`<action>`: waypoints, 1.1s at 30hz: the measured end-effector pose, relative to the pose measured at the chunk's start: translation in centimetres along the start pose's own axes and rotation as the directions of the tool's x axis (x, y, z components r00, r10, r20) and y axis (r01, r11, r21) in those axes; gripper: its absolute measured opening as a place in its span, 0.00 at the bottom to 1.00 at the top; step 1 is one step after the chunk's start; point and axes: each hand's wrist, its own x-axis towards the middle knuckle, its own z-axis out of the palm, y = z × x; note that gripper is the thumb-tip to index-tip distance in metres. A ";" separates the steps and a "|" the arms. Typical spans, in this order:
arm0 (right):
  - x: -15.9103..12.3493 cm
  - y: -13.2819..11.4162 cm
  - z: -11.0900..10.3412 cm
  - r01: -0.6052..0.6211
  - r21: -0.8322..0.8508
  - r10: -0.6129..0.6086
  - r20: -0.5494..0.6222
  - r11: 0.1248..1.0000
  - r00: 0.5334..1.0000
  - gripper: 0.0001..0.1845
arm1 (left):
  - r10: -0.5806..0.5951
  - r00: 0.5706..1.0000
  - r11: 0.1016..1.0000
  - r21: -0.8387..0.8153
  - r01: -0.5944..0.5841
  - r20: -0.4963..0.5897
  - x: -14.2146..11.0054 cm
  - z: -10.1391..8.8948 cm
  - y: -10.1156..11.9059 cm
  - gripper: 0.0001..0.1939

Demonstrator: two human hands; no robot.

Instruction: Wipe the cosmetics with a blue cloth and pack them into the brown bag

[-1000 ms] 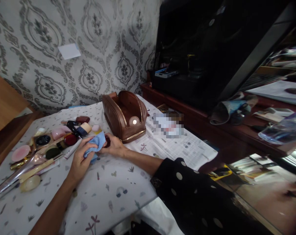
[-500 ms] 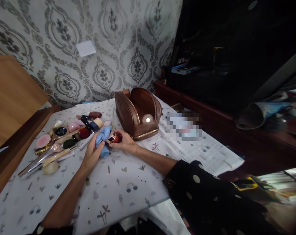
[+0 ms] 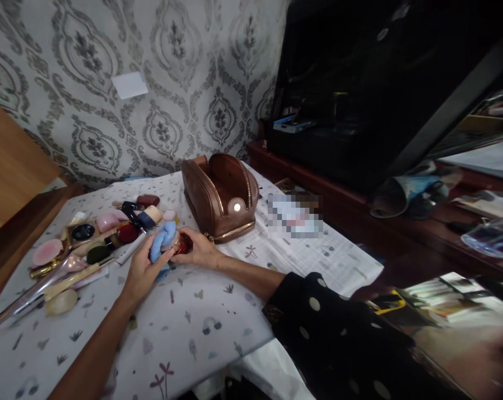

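Observation:
My left hand (image 3: 141,271) grips a light blue cloth (image 3: 160,242) and presses it against a small dark red cosmetic container (image 3: 182,244). My right hand (image 3: 197,249) is closed round that container from the right. Both hands rest just above a white patterned tablecloth (image 3: 185,328). An open brown leather pouch (image 3: 220,195) stands right behind my right hand, its zip undone.
Several cosmetics, compacts, brushes and tubes (image 3: 93,239) lie scattered on the left of the table. A newspaper (image 3: 313,250) covers the right part. A dark wooden shelf (image 3: 360,200) with a black cabinet stands at the right. Patterned wallpaper is behind.
The camera has swung back leftward, shifting the scene. The cloth in my left hand has shifted slightly over the red container; both hands stay in the same spot on the table.

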 end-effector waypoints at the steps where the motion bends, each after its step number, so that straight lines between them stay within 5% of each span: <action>1: 0.0 0.0 0.0 -0.001 -0.017 0.001 0.003 1.000 1.000 0.27 | 0.011 1.000 1.000 0.015 -0.011 -0.001 0.0 0.0 -0.1 0.25; 11: -0.6 -1.3 0.0 -0.045 -0.240 0.042 -0.017 0.970 0.999 0.21 | 0.034 0.999 0.998 0.047 -0.035 0.028 0.1 0.3 -1.1 0.25; 17: -0.3 -1.2 0.0 0.035 -0.391 -0.042 -0.009 0.920 0.999 0.16 | 0.037 0.999 0.997 0.060 -0.039 0.035 0.1 0.3 -1.0 0.26; 23: -0.2 -0.9 -0.1 0.109 -0.481 -0.115 0.017 0.870 0.993 0.21 | 0.036 0.999 0.998 0.059 -0.038 0.040 0.1 0.4 -1.3 0.27; 28: -0.4 -1.3 -0.3 0.105 -0.435 -0.102 0.031 0.894 0.994 0.25 | 0.043 0.998 0.999 0.020 -0.044 0.045 0.1 0.2 -1.8 0.27; 33: -0.4 -1.1 -0.2 -0.040 -0.161 0.037 -0.022 0.986 0.999 0.28 | 0.101 0.994 0.995 -0.002 -0.102 -0.048 0.2 0.0 -1.8 0.20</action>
